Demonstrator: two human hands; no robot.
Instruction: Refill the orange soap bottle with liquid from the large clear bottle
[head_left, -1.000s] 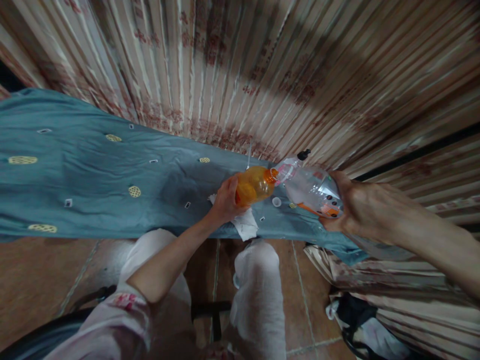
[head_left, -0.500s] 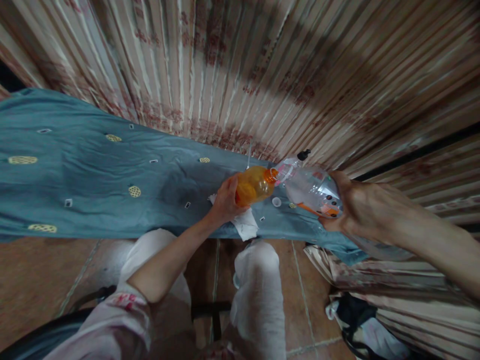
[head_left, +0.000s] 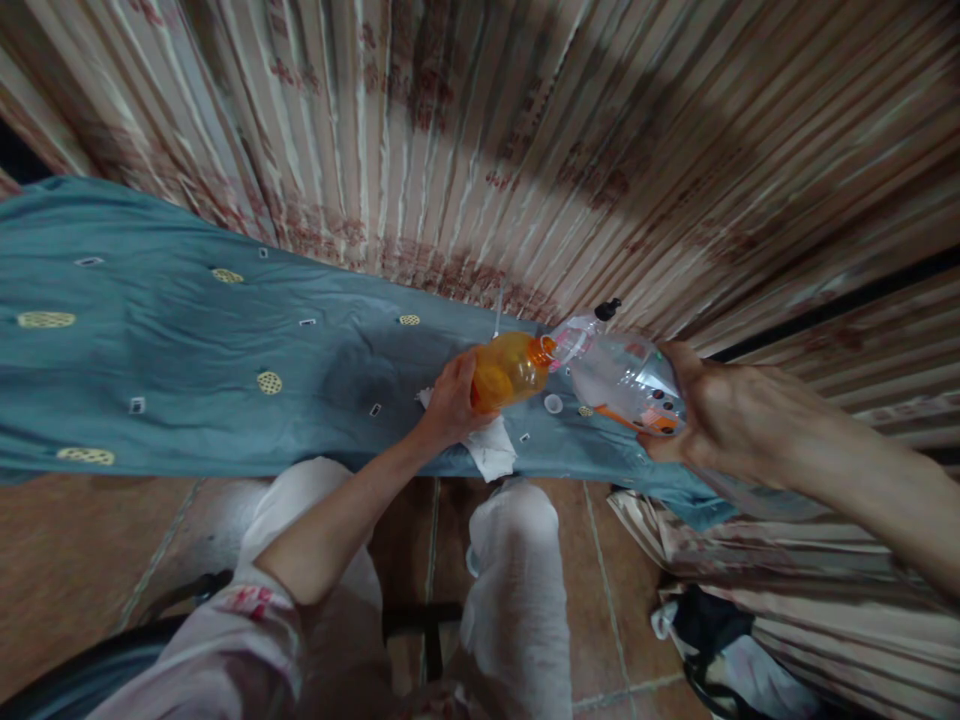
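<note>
My left hand is wrapped round a small orange see-through bottle, its neck pointing right. In my right hand is a large clear plastic bottle, tipped with its mouth to the left. The two bottle mouths meet or nearly meet; I cannot tell whether they touch. Behind them stands a clear bottle with a black pump top, partly hidden by the large bottle. A small white cap lies on the cloth below the bottle necks. Under my left hand is a crumpled white tissue.
A teal cloth with pineapple prints covers the narrow table. A pleated curtain hangs along its far side. My knees are at the near edge, above a tiled floor. A dark and white bundle lies at lower right.
</note>
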